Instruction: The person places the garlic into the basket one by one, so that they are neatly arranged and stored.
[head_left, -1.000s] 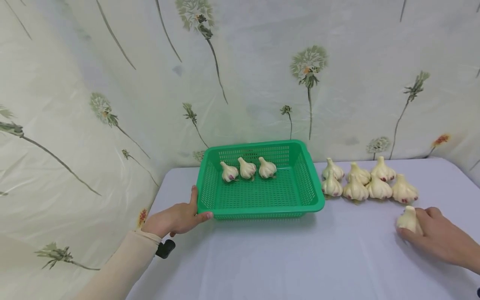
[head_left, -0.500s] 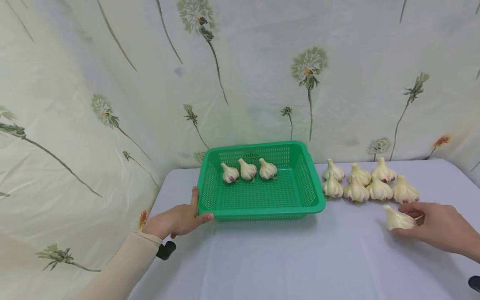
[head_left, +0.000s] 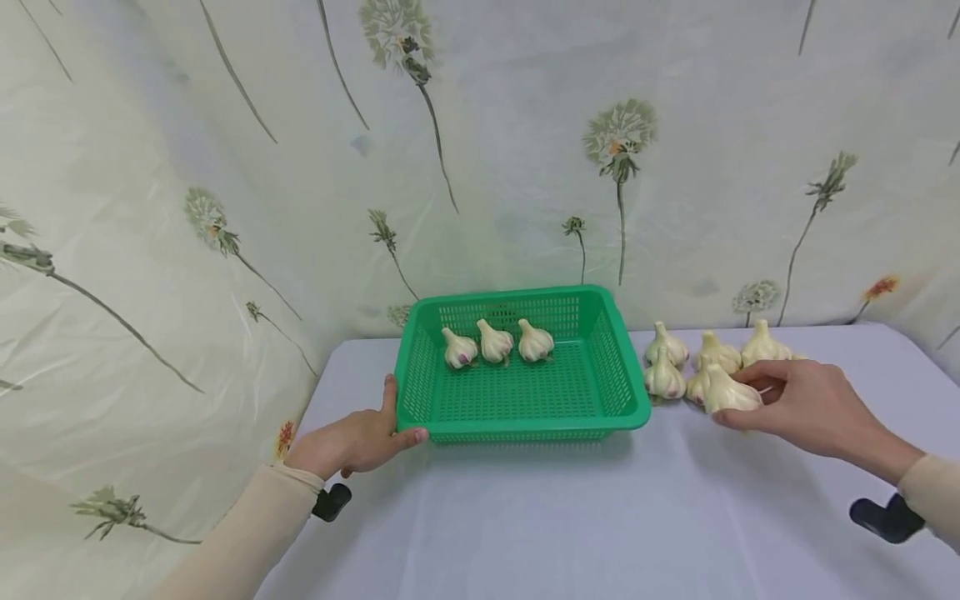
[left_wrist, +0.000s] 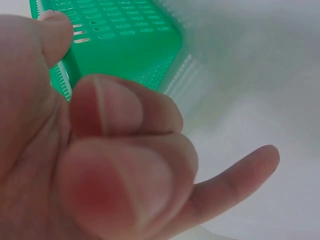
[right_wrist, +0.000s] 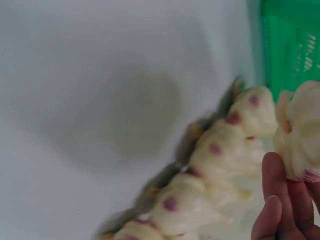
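Observation:
My right hand (head_left: 810, 408) pinches a white garlic bulb (head_left: 729, 392) between thumb and fingers, above the front of a group of garlic bulbs (head_left: 664, 377). In the right wrist view the held bulb (right_wrist: 302, 132) shows at the right edge, fingers below it. My left hand (head_left: 352, 437) rests against the left front corner of a green plastic basket (head_left: 517, 425), its thumb on the front rim and a straight finger along the left side. In the left wrist view, other fingers (left_wrist: 120, 185) bend toward the camera, apart from the basket. Three garlic bulbs (head_left: 495, 342) sit in a row inside, toward the back.
The grouped bulbs stand close to the basket's right side, partly hidden by my right hand. A white cloth (head_left: 540, 525) covers the table. Behind it hangs a flower-printed curtain (head_left: 510, 167).
My right hand has lifted the garlic bulb from the right front and carried it left and up toward the grouped bulbs. The left hand and the basket stay where they were.

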